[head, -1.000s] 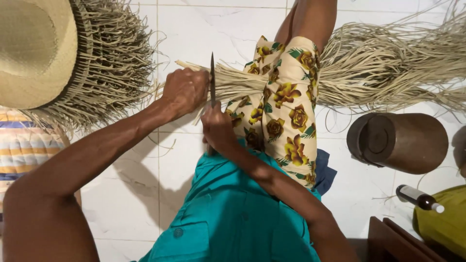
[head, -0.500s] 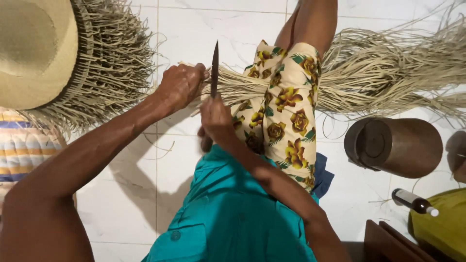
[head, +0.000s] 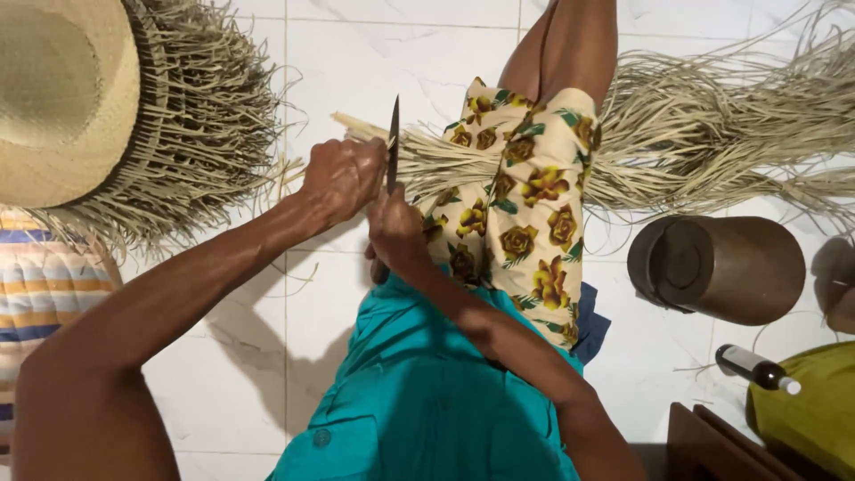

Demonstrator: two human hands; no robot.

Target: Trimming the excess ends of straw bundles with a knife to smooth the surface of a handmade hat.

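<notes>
L hand (head: pixel 343 175) grip clenched on straw strip (head: pixel 361 127); R hand (head: pixel 394 230) grasping knife (head: pixel 393 142) (blade upright, touching strip).

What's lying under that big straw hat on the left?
Under the straw hat, a fringe of loose, unwoven straw strands spreads out onto the white tiled floor. A striped cloth shows below. Whatever lies directly beneath the crown is covered.
</notes>
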